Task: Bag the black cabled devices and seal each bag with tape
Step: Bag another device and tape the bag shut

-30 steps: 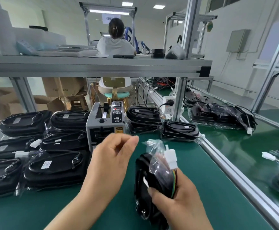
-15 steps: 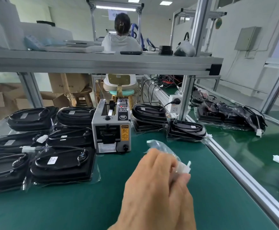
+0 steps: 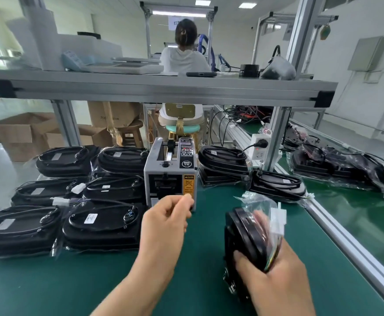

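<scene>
Bagged devices [image 3: 104, 224] lie stacked left of the tape dispenser [image 3: 170, 176]. Right hand [image 3: 275, 281] grips another bagged device [image 3: 248, 236] just right of it, seemingly unsealed; left hand [image 3: 165, 224] pinches at the dispenser's outlet, tape unseen.

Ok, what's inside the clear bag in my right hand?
A black cabled device, stood on edge, with its white connector and coloured wires near the top of the bag. The right hand covers the lower part.

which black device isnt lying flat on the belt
The bagged device gripped by the right hand, near the right front: it stands on edge, while the others lie flat.
</scene>
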Demonstrator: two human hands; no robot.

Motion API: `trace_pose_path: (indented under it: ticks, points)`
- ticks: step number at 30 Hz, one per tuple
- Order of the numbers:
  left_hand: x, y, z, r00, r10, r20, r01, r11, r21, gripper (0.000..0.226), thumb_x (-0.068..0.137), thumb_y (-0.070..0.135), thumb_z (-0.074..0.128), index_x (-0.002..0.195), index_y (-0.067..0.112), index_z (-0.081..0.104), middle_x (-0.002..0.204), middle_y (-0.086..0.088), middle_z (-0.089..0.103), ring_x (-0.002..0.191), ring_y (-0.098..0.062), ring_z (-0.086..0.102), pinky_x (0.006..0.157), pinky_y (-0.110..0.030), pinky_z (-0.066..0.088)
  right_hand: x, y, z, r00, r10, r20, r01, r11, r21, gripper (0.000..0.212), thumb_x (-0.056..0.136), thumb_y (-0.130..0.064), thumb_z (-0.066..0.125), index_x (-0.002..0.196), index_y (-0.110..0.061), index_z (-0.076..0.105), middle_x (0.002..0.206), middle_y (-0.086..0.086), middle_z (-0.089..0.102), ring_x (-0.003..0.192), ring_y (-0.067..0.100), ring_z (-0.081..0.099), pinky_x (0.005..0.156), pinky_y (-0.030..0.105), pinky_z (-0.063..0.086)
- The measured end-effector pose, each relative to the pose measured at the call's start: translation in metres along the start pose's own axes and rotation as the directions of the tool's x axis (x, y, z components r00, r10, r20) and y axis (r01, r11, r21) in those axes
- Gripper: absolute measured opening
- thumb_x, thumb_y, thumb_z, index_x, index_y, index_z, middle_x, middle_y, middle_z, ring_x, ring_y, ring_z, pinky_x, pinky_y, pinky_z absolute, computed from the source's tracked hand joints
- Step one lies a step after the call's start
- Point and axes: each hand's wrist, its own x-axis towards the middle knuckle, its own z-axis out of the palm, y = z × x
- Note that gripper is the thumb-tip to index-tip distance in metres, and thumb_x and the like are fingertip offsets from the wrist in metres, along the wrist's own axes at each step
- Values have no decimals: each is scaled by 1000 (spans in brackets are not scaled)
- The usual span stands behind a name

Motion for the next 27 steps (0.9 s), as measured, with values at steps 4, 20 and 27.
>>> trace_pose_path:
  ticks: [4,20,27]
  points:
    - [68,-39,-13,902,-408,-143,370,900,-231,12,93,18,68,84,11,72,58,7,63,46,-3,50,45,-18,43,-3,0,-2,994,-84,65,84,996,-4,75,65,12,81,91,-56,63,78,-40,68,78,-25,59,68,-9,34]
    - [129,-41,4,731,-676,-88,590,692,-415,11,91,20,70,100,15,66,69,6,65,50,-2,54,48,-19,36,1,11,-4,985,-167,43,169,985,-45,80,62,13,82,106,-51,62,85,-35,71,79,-19,65,71,-8,37]
    - [117,-36,13,775,-594,-214,438,751,-494,18,85,10,65,72,15,54,48,7,54,38,-3,45,42,-19,32,3,9,-13,981,-156,111,157,988,1,78,66,16,79,108,-48,63,84,-29,74,80,-16,67,71,-7,39]
